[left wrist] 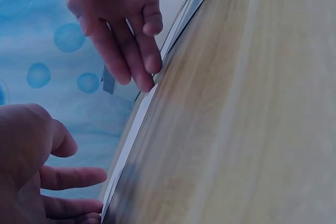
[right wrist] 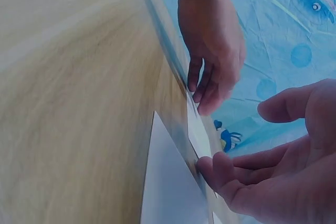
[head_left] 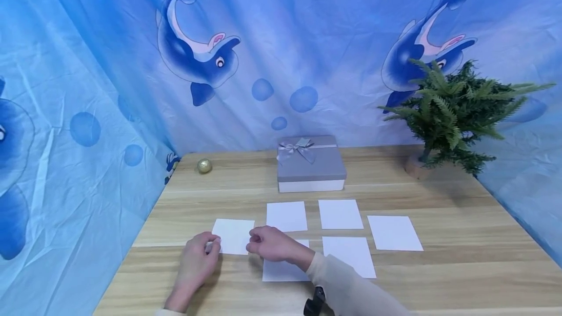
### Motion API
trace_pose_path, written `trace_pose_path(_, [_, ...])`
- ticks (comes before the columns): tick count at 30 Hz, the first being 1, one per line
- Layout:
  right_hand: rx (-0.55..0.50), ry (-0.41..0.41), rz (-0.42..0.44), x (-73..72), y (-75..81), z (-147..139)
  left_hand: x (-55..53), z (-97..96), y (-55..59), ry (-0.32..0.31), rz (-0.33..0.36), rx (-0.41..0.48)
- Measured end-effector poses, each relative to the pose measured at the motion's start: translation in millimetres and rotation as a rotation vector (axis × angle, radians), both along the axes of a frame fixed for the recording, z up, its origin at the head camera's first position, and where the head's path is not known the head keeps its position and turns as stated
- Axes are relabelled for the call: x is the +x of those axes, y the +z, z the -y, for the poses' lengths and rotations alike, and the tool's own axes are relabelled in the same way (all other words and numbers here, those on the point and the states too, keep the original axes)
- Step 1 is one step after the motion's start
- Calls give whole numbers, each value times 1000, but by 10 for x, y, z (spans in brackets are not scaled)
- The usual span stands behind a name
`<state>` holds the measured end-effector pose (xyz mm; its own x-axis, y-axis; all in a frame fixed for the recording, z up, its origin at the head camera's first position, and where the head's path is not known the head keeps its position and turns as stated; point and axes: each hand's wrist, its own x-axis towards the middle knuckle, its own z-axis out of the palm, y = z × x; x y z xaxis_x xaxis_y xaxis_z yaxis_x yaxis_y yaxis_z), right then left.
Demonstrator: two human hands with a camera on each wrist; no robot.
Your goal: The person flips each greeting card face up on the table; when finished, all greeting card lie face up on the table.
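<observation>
A white paper square (head_left: 233, 236) lies on the wooden table between my two hands, leftmost among several such squares. My left hand (head_left: 199, 260) is at its left edge, fingertips touching the paper. At the right edge, my right hand (head_left: 274, 244) has its fingertips against the same sheet, and its forearm passes over neighbouring squares. In the left wrist view the left hand's fingers (left wrist: 73, 178) are extended with the thumb apart from them. The right wrist view shows the right hand (right wrist: 283, 177) with the thumb raised away from the fingers, which reach the sheet's edge.
Other white squares (head_left: 287, 216) lie to the right in two rows, one partly under the right forearm. A grey gift box (head_left: 311, 165) with a ribbon bow stands behind them. A gold ball (head_left: 204, 166) is at back left, a small fir tree (head_left: 452, 116) at back right.
</observation>
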<state>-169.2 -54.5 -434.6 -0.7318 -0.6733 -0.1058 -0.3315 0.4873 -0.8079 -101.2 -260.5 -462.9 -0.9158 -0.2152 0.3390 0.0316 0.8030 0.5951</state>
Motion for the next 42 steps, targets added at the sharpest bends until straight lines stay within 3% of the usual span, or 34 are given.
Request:
trace_pose_path(3, [-30, -44, 38, 12, -17, 0, -3, -24, 3, -5, 10, 29])
trace_pose_path(10, [-171, -143, 204, -11, -39, 0, -20, -38, 14, 53, 99, 168])
trace_pose_path(15, [-218, -176, 291, -34, -36, -14, -24, -41, 20, 88, 113, 215])
trace_pose_path(23, [-218, -181, 301, -37, -36, -23, -32, -33, 31, 153, 95, 264])
trace_pose_path(33, [-241, -163, 301, -8, -35, -35, -37, -24, 34, 108, 7, 316])
trace_pose_path(37, [-256, -173, 321, -16, -32, -41, -29, -10, 43, 64, -13, 290])
trace_pose_path(42, [-273, -176, 344, -24, -33, -57, -16, 47, 46, 0, -24, 318])
